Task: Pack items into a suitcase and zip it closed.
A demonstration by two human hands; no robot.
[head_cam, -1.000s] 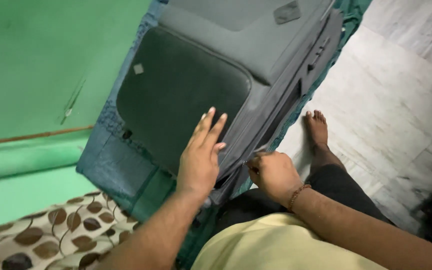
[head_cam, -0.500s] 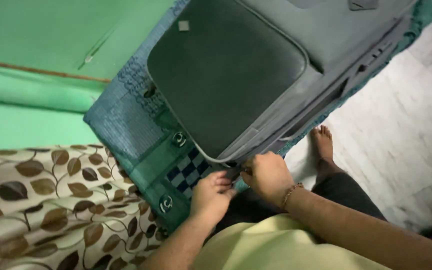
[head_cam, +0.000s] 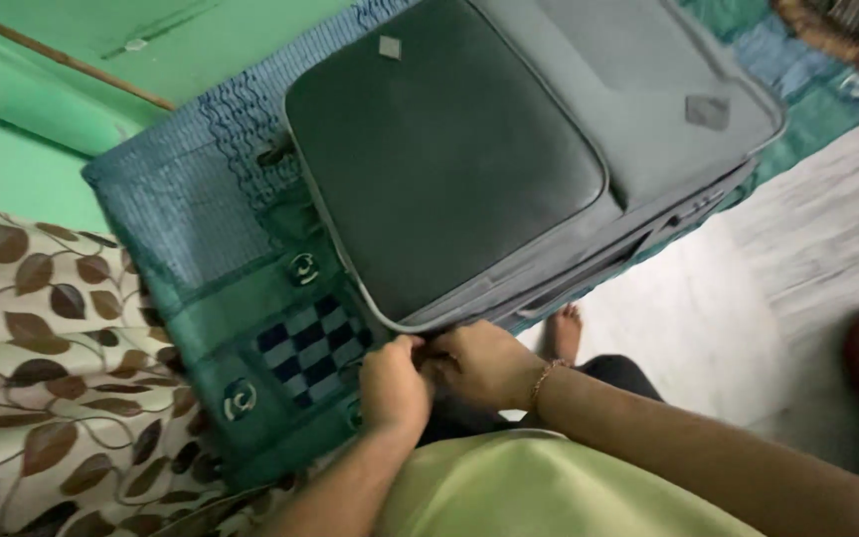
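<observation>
- A grey soft-sided suitcase (head_cam: 509,149) is lying flat across the upper middle of the frame, its darker front panel (head_cam: 439,149) facing up and its near corner pointing toward the lower centre.
- The left hand (head_cam: 393,386) is sitting at lower centre with its fingers curled in, pinching at that near corner; what it is pinching is too small to tell.
- The right hand (head_cam: 484,363) is pressing in just beside it, the two hands touching, fingers closed at the same corner edge, with a beaded bracelet (head_cam: 543,378) circling the wrist.
- The suitcase is resting on a teal patterned bedspread (head_cam: 201,249) with a checkered patch, spreading from centre left downward.
- A cream cloth with brown leaves (head_cam: 42,358) is filling the lower left.
- A green wall (head_cam: 12,119) is showing at upper left.
- A bare foot (head_cam: 564,333) is standing on the pale floor (head_cam: 748,298), right of centre.
- A yellow-green shirt (head_cam: 549,492) is filling the bottom edge.
</observation>
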